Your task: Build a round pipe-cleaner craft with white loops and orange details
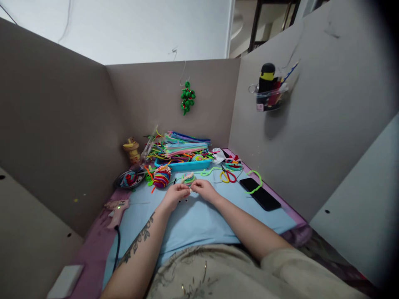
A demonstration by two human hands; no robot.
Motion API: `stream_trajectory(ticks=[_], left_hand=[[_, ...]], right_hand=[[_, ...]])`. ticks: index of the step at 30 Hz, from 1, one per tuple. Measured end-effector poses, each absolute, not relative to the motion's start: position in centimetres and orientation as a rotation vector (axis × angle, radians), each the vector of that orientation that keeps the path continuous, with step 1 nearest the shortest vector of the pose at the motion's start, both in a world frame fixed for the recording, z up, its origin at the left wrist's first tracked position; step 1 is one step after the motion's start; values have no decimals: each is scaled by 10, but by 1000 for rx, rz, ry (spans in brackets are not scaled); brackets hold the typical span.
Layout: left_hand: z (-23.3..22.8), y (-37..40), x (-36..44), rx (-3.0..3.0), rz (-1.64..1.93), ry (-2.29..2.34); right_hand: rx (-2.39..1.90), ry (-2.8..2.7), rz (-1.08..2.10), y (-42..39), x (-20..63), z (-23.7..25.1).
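Grip: left hand (pixel 175 194) and right hand (pixel 203 189) meet fingertip to fingertip at frame centre, pinched together on a small pale pipe-cleaner piece (pixel 188 178), held just above the light blue mat (pixel 193 220); the exact hold is too small to make out.

Handling note: twisting fine wire of this kind likely goes best with short turns, the pinch kept close to the joint.

Just beyond the hands: a striped woolly ball (pixel 161 177), left of centre; yellow-and-red scissors (pixel 227 176); a lime green pipe cleaner (pixel 256 182) lying across a black phone (pixel 260 194), right of centre.

Containers: a turquoise tray (pixel 183 165) heaped with coloured pipe cleaners; a dark dish (pixel 128 180) of small bits, left; a clear wall cup (pixel 270 99), upper right, with a black-and-yellow item and pens.
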State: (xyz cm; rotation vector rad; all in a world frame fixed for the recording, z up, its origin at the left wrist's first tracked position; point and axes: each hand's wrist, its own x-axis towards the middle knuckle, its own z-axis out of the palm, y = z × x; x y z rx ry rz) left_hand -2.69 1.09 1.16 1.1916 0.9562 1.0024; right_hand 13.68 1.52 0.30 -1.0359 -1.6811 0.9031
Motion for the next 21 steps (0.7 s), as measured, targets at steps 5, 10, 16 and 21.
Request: stream_trajectory(ticks=[5,10,16,21], left_hand=[[10,12,-28,1230,1012,945],[13,12,-28,1191,1051,985],[18,9,-26,1153,1057,968],[21,7,-26,1135,1027,993]], right_hand=[[-986,-1619,1043,18,137,-1],[-958,-1722,905,15,138,4],[-993,-1796,748,10,139,10],[-980,-1770,806,8,139,10]])
